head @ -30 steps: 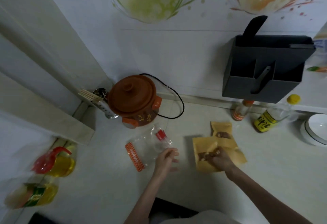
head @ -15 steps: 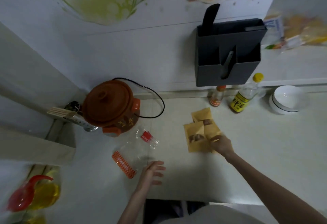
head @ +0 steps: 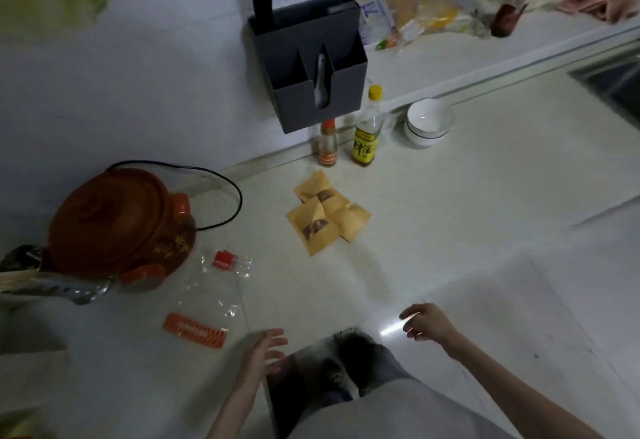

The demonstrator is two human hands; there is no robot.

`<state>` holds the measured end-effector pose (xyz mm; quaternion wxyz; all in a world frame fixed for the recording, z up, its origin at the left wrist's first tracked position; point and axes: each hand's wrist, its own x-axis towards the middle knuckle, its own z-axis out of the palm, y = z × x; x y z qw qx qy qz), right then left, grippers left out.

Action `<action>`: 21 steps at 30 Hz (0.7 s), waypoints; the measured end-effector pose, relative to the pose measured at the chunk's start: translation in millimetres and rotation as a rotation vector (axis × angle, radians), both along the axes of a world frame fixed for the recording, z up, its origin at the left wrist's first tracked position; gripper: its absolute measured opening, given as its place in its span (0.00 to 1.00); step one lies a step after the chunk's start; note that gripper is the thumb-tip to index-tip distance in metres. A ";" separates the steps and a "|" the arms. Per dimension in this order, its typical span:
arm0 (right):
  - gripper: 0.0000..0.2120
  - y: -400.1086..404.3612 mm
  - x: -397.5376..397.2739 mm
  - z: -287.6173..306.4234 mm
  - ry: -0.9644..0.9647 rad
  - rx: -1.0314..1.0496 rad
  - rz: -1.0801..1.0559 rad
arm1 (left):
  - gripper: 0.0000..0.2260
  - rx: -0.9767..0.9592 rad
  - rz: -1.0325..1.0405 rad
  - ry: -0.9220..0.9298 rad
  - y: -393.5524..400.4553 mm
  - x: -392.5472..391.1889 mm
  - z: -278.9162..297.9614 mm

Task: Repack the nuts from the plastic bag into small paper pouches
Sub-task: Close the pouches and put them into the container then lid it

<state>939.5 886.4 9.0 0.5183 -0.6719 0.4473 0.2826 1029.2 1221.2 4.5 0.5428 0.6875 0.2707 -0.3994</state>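
At the far left of the counter (head: 450,217) we see a brown clay cooker (head: 117,224), and just near of it lies the clear plastic bag (head: 211,293) with its orange strip, flat and, as far as we can tell, empty of nuts. Our left hand (head: 263,352) hovers at the near edge with fingers spread and relaxed, holding nothing. Farther in, at the middle, the paper pouches (head: 325,217) lie in a loose overlapping cluster; dark nuts show through the windows of two of them. Behind them stand two bottles (head: 367,130), with stacked white bowls (head: 427,121) to the right. Our right hand (head: 427,326) hangs near the edge, fingers loosely curled, gripping nothing we can make out. We judge the filling close to done. What could go wrong: whether the pouch mouths are sealed is unclear, so a careless nudge of the pile might spill nuts, and a sweep of the left arm could send the light bag off the edge.
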 end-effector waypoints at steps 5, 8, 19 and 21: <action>0.13 4.8 -40.9 17.0 -0.091 0.018 -0.134 | 0.08 0.034 -0.121 0.057 0.1 -23.3 -10.5; 0.14 1.4 -68.7 22.9 -0.155 0.017 -0.218 | 0.09 0.074 -0.223 0.052 -4.7 -36.8 -16.8; 0.14 -27.9 -234.4 1.5 -0.094 -0.018 -0.726 | 0.10 0.110 -0.697 0.008 -101.6 -69.2 3.0; 0.15 -29.0 -267.6 -7.4 -0.055 -0.012 -0.827 | 0.09 0.102 -0.779 -0.013 -133.6 -70.1 6.7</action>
